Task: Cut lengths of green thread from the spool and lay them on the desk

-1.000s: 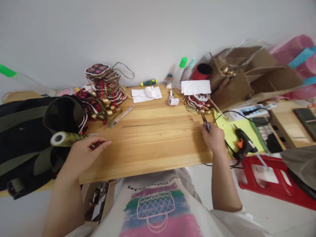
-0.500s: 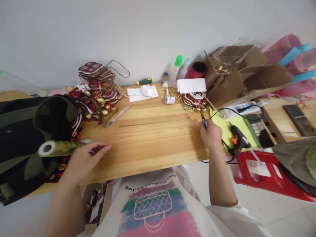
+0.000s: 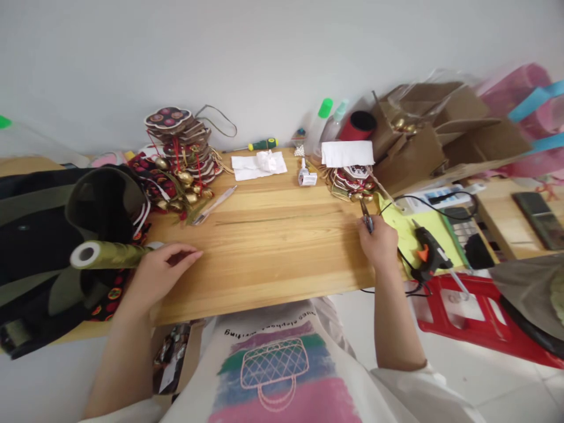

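My left hand (image 3: pixel 170 271) rests at the left of the wooden table (image 3: pixel 264 258), beside a spool of olive-green ribbon (image 3: pixel 118 256). Its fingers curl loosely towards the thumb with a small gap, and nothing shows between them. Closed around a small pointed metal tool (image 3: pixel 366 218) is my right hand (image 3: pixel 379 242); most of the tool is covered, so I cannot tell whether it is scissors or pliers. The tool's tip points towards a stack of patterned ornaments with gold bells (image 3: pixel 352 182). Between my hands, a thin olive cord (image 3: pixel 264 220) lies along the tabletop.
On the left stand stacked ornaments (image 3: pixel 187 138) beside a pen (image 3: pixel 215 204). Along the wall lie a screwdriver (image 3: pixel 263 144), paper (image 3: pixel 247 167) and a small bottle (image 3: pixel 305 175). At right are a cardboard box (image 3: pixel 409 155), a glue gun (image 3: pixel 432 254) and a red stool (image 3: pixel 467 317).
The view has shifted slightly, so most things sit a little further right. My hands keep nearly the same pose, with the tool still in the right one.
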Demonstrator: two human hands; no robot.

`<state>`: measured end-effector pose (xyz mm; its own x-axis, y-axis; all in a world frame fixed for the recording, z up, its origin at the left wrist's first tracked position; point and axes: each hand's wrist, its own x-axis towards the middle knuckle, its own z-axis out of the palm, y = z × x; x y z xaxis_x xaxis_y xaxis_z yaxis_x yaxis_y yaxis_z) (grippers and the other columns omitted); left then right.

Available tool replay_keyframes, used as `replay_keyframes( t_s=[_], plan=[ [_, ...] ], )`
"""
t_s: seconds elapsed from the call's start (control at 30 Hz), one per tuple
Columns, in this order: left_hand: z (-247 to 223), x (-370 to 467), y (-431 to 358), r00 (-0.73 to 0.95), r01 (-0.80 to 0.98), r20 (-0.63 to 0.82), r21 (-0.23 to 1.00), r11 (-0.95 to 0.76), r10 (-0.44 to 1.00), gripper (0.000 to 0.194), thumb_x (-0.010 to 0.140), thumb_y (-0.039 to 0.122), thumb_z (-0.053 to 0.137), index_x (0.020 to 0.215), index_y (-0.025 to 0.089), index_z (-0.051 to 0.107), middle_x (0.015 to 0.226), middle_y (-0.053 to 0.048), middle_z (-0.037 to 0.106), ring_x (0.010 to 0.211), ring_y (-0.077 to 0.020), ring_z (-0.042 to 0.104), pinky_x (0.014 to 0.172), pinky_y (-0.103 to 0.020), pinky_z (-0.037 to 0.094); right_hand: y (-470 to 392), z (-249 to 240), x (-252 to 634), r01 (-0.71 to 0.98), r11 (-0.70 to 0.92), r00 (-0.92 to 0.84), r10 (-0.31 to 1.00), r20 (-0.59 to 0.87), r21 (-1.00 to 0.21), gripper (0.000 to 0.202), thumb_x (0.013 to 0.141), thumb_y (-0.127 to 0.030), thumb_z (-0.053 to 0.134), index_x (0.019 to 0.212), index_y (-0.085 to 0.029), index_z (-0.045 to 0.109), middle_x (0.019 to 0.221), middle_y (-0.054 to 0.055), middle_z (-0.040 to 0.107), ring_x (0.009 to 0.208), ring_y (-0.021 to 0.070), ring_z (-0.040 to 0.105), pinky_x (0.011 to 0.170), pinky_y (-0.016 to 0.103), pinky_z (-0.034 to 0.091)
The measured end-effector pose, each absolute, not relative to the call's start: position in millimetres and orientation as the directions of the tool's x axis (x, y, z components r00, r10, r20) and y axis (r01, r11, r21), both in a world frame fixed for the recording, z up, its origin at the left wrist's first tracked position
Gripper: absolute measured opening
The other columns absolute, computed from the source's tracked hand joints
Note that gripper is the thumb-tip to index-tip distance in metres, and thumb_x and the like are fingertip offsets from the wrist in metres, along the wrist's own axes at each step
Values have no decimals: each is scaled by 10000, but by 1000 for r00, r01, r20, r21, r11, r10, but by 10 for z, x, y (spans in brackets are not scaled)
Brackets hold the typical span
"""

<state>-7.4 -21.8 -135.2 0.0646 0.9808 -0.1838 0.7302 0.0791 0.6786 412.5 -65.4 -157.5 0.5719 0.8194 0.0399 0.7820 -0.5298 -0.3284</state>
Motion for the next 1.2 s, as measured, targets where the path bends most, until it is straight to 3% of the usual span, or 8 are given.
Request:
replay_keyframes(
  t_s=[0.33,0.67,0.97,1.2],
  plan=[
    [-1448,-51,-113,58,723,-79,690,13,995,402,633,617,608,662,218,645,692,-22,675,639,-169,560,622,-290,453,-610,-1558,4103,787,-527,564,825,29,-322,317,839,-347,466,944,-136,680,793,146,688,686,245,581,613,298,346],
    [-1481,-25,-94,134,774,-46,628,-76,990,382,723,588,590,637,216,606,670,-14,637,620,-158,520,638,-301,418,-617,-1627,4148,802,-502,546,836,58,-323,358,834,-383,454,942,-131,683,766,145,685,673,242,565,601,298,340],
    [-1434,128,-122,289,716,-100,683,-145,952,453,776,638,539,669,210,640,710,-31,650,632,-160,554,627,-296,429,-609,-1627,4191,792,-538,566,824,19,-290,364,827,-396,462,950,-129,675,810,158,692,694,253,579,616,306,336],
    [-1456,107,-115,266,708,-119,697,-111,956,442,750,639,564,658,214,641,690,-23,648,594,-151,533,570,-287,397,-618,-1658,4221,795,-506,554,831,59,-336,340,808,-406,464,902,-151,669,775,141,691,686,251,578,607,306,347]
  ],
)
